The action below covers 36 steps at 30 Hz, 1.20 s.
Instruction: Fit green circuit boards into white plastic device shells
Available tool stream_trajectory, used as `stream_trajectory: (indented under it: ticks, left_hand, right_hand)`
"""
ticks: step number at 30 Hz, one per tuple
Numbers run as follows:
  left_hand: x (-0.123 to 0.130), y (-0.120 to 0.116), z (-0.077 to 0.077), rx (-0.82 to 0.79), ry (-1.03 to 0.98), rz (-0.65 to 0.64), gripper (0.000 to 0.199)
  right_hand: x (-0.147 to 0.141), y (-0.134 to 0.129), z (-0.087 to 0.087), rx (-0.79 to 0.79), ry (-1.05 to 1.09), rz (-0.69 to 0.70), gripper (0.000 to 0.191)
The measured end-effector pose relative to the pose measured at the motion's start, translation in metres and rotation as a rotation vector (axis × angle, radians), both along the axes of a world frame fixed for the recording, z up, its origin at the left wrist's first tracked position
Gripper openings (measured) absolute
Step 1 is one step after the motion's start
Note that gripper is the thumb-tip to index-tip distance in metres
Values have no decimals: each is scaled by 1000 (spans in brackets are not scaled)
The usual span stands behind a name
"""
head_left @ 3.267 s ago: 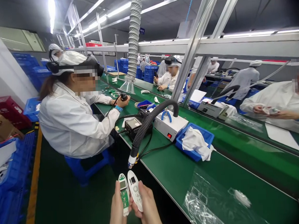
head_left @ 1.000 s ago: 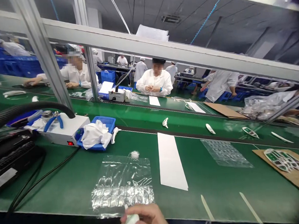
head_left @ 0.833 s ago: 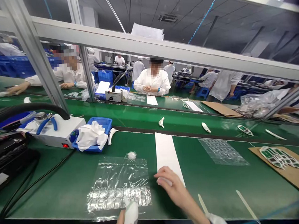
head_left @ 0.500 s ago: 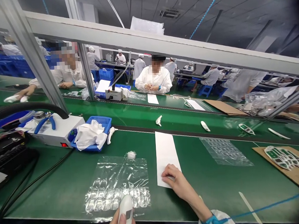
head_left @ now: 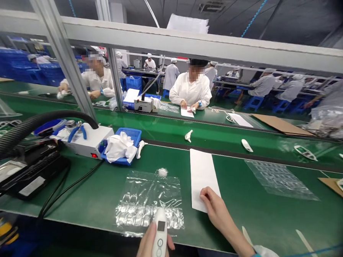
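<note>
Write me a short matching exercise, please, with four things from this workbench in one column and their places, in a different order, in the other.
Things
1. White handset
2. White sheet
3. Blue-handled pliers
4. Crumpled white cloth

Places
A. In the blue tray
B. Held in the left hand
C. On top of the white box with the lit red switch
D. Flat on the green bench, with the right hand over its near end

Pairs
1-B, 2-D, 3-C, 4-A
</note>
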<state>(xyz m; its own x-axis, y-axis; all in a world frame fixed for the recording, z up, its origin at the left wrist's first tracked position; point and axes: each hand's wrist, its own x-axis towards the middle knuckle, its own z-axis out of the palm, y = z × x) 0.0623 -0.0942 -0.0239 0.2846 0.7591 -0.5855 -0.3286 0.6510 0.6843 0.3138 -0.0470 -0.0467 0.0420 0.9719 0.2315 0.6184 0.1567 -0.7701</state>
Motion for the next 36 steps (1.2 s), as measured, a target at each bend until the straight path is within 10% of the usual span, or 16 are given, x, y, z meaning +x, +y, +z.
stream_trajectory:
  ticks: [10, 36]
  left_hand:
    - [2, 2, -11, 3, -3, 61, 67]
    - [-10, -5, 2, 53, 182, 106, 71]
  right_hand:
    - [-113, -29, 65, -277, 260, 410, 19]
    - [-133, -22, 48, -260, 224, 367, 23]
